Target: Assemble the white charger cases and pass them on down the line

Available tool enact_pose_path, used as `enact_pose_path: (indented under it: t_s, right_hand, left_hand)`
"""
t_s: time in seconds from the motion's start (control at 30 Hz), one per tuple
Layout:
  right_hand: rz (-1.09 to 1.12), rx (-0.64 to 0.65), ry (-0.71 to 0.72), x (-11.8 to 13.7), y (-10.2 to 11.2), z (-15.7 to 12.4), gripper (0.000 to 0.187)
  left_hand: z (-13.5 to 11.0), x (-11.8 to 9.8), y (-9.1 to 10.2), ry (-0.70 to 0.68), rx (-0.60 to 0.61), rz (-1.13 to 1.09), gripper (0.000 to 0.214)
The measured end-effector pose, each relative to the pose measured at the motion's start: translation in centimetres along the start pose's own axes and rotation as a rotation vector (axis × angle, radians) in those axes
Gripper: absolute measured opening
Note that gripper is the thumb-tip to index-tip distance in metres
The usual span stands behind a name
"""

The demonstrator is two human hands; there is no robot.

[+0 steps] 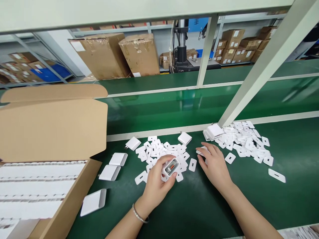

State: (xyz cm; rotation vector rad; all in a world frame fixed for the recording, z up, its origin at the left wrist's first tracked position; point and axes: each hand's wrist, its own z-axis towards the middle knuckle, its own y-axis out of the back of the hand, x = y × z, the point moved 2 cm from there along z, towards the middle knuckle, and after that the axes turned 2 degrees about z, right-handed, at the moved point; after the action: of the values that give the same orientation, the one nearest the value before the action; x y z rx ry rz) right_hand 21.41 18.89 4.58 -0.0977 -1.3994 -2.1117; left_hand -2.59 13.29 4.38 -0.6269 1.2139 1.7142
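My left hand (159,181) is closed around a white charger housing (171,167). Its open end faces me, and metal and orange parts show inside. To the right, my right hand (215,164) has its thumb and fingers on a small white end plate (203,152), partly hidden by the fingers. Beneath and behind my left hand spreads a pile of white end plates (156,148) with slots. One single plate (192,165) lies between my hands. A white charger (184,138) with prongs sits beyond the pile, and another charger (133,143) lies to its left.
An open cardboard box (72,196) with rows of white housings stands at the left. Several loose housings (109,172) lie beside it. A second plate pile (245,142) is at the right, near a slanted frame post (259,63). Large cartons (141,54) stand at the back.
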Motion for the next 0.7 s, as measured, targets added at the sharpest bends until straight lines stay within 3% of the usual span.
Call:
enact_pose_path:
  t_s: [0.1, 0.23, 0.37, 0.5, 0.57, 0.7]
  right_hand:
    - [0.053, 0.011, 0.167, 2.7, 0.0, -0.5, 0.024]
    - [0.198, 0.296, 0.533, 7.3, -1.2, -2.3, 0.029]
    - [0.118, 0.408, 0.723, 9.4, -2.3, -3.8, 0.016]
    - [0.132, 0.5, 0.773, 9.2, -2.2, -4.3, 0.017]
    - [0.175, 0.468, 0.742, 8.7, -1.9, -4.2, 0.019]
    - [0.378, 0.299, 0.483, 7.1, -0.8, -3.3, 0.02]
  left_hand:
    - [0.1, 0.3, 0.5, -0.015, -0.153, 0.02, 0.031]
    - [0.4, 0.6, 1.4, -0.034, -0.327, 0.064, 0.03]
    - [0.7, 0.6, 1.9, -0.018, -0.378, 0.087, 0.03]
    - [0.7, 0.5, 2.1, -0.024, -0.395, 0.067, 0.032]
    - [0.8, 0.5, 2.2, -0.027, -0.405, 0.052, 0.032]
    - [0.9, 0.6, 2.6, -0.046, -0.444, 0.06, 0.033]
